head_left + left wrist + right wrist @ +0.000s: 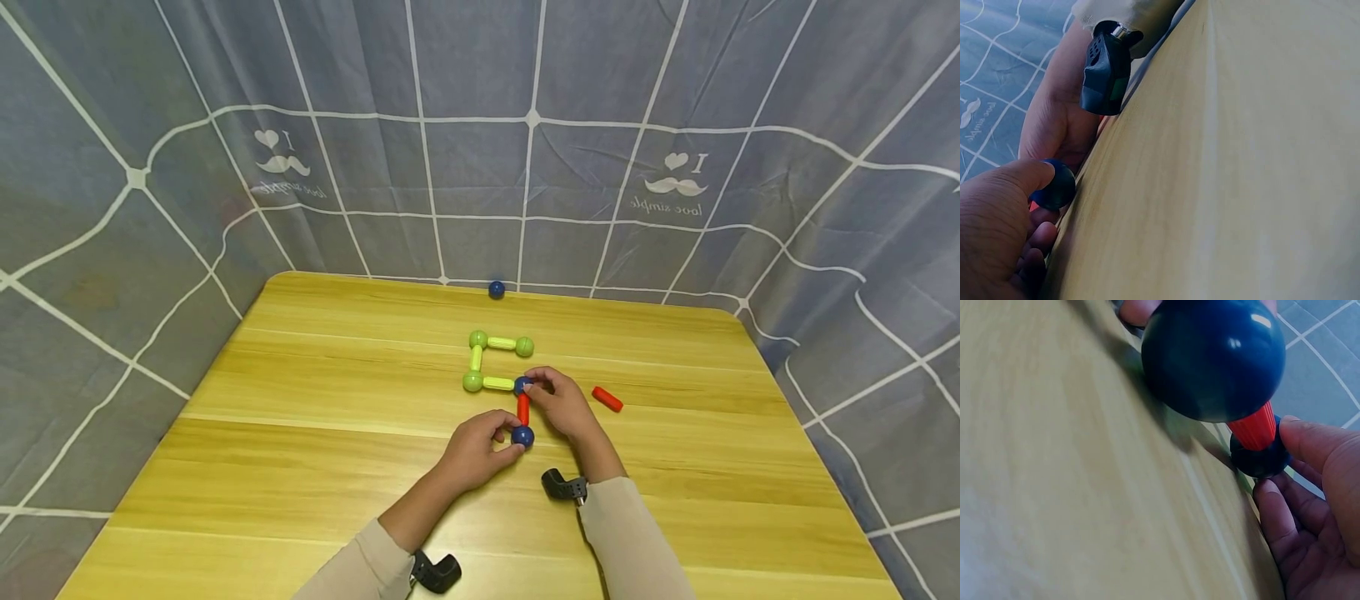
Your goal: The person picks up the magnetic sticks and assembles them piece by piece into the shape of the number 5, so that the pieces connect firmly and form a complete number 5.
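My left hand pinches the near blue ball between thumb and fingers. A red rod runs from that ball to a second blue ball, which my right hand grips by its sides. From this farther ball a yellow-green rod leads left to a green ball. Another yellow-green rod goes back to a green corner ball, and a third ends at a green ball. Up close in the right wrist view, the near blue ball hides part of the ribbed red rod.
A loose red rod lies to the right of my right hand. One more blue ball sits at the back edge of the wooden table. Behind the table hangs a grey curtain with white lines.
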### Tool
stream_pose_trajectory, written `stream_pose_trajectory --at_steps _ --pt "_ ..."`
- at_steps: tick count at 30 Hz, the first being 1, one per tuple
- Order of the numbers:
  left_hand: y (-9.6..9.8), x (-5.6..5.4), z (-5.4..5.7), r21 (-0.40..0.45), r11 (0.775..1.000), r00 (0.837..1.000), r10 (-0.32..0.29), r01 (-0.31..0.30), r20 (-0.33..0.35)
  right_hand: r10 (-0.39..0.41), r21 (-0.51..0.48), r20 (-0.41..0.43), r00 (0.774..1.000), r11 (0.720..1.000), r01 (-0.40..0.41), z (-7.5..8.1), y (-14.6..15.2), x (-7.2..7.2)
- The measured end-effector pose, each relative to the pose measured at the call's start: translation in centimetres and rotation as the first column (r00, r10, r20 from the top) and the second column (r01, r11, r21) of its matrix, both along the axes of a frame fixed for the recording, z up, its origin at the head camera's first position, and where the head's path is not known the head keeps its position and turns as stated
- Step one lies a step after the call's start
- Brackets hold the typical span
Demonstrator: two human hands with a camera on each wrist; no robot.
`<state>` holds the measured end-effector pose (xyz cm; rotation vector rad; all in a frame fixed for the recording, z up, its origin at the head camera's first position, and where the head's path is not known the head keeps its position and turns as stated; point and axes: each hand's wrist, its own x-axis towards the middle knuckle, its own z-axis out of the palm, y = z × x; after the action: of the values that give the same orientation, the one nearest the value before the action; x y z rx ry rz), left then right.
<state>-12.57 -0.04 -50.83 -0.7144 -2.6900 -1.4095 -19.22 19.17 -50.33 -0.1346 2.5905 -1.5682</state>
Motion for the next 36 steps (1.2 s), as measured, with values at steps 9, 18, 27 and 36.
stream_pose_trajectory --at_steps 9,18,27,36 --pt "-1.0 -0.5 0.3 0.194 0.974 0.993 0.121 -0.121 0.013 -0.013 0.005 -0.007 1.000 1.000 0.013 0.0 0.0 0.2" --pt "-4.1 -2.7 -0.3 0.300 0.891 0.934 0.356 -0.342 0.007 -0.002 0.004 -0.009 1.000 1.000 0.002 -0.3 0.0 0.1" --pt "-4.8 -4.5 -0.4 0.193 0.924 0.943 0.330 -0.331 0.039 -0.001 0.008 -0.003 1.000 1.000 0.001 -0.4 -0.1 0.0" --pt "-4.5 -5.5 -0.6 0.064 0.942 0.944 0.328 -0.331 0.043 -0.011 -0.006 -0.006 1.000 1.000 0.011 -0.2 -0.1 0.3"
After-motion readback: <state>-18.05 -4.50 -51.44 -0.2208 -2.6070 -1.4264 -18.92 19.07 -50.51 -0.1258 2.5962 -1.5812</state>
